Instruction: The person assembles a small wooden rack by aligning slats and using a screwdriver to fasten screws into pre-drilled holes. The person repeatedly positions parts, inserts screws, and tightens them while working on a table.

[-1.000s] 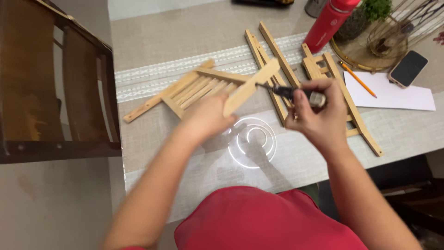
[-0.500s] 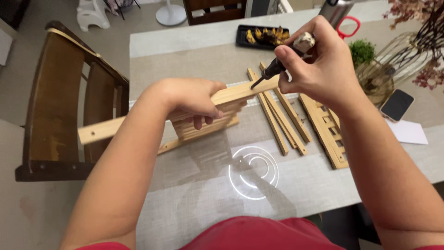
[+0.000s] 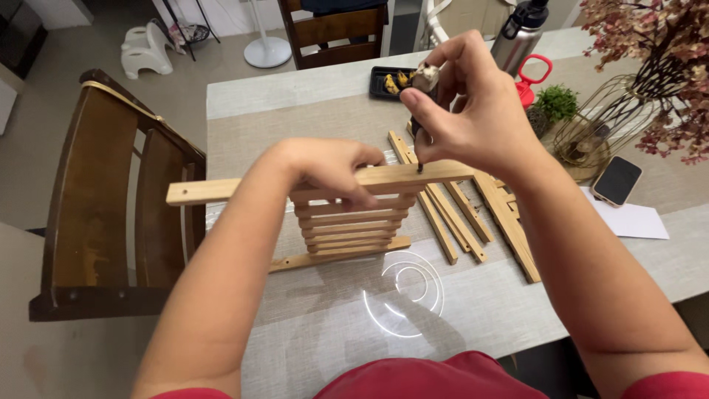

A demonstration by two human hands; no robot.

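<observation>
My left hand (image 3: 325, 168) grips the top rail of a slatted wooden rack (image 3: 347, 222), holding it upright over the table. The long rail (image 3: 221, 189) sticks out to the left past the table edge. My right hand (image 3: 461, 111) holds a small screwdriver (image 3: 419, 111) upright, its tip set on the right end of that rail. Loose wooden slats and another frame piece (image 3: 473, 203) lie on the table runner just right of the rack.
A wooden chair (image 3: 111, 214) stands left of the table. At the back right are a metal bottle (image 3: 517, 37), a red handle (image 3: 533, 77), a black tray of small parts (image 3: 391, 80), a wire vase (image 3: 605, 118), a phone (image 3: 617, 181) and white paper (image 3: 635, 220).
The rack has been lifted and turned upright with its rail level. My right hand brought the screwdriver from slanted to upright on the rail. The camera view has tilted up.
</observation>
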